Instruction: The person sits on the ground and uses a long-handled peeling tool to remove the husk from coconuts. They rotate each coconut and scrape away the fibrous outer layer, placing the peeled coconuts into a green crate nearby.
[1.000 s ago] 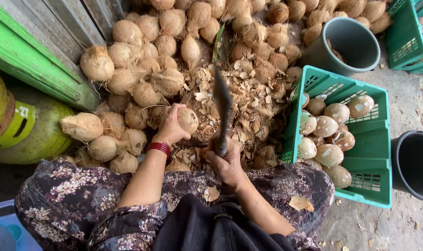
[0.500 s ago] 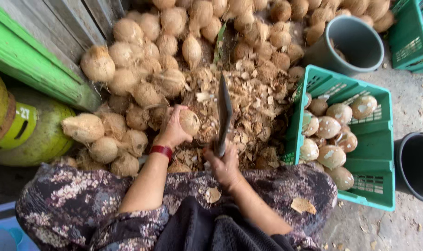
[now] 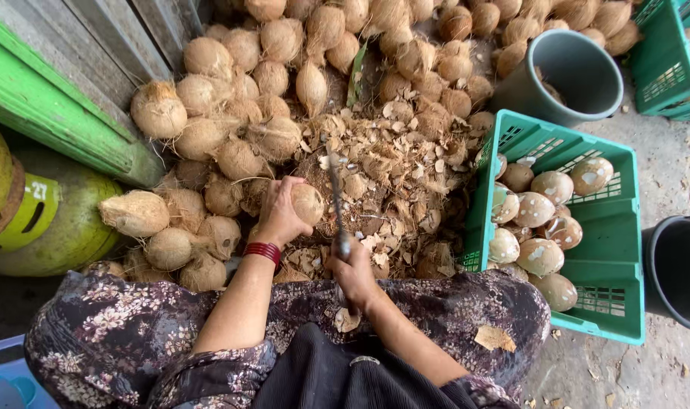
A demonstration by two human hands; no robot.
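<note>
Head view: the left hand (image 3: pixel 278 213), forearm extended forward with a red bangle (image 3: pixel 262 251) at the wrist, has its fingers wrapped over a husked coconut (image 3: pixel 307 203) resting on the pile of husk chips (image 3: pixel 390 189). The right hand (image 3: pixel 353 274), wrist bent inward, has its fingers clenched on the handle of a cleaver (image 3: pixel 336 198), blade edge-on just beside the coconut. A green crate (image 3: pixel 610 250) of peeled coconuts stands at right.

Grey plank wall (image 3: pixel 95 38), cracked concrete floor (image 3: pixel 663 159).
</note>
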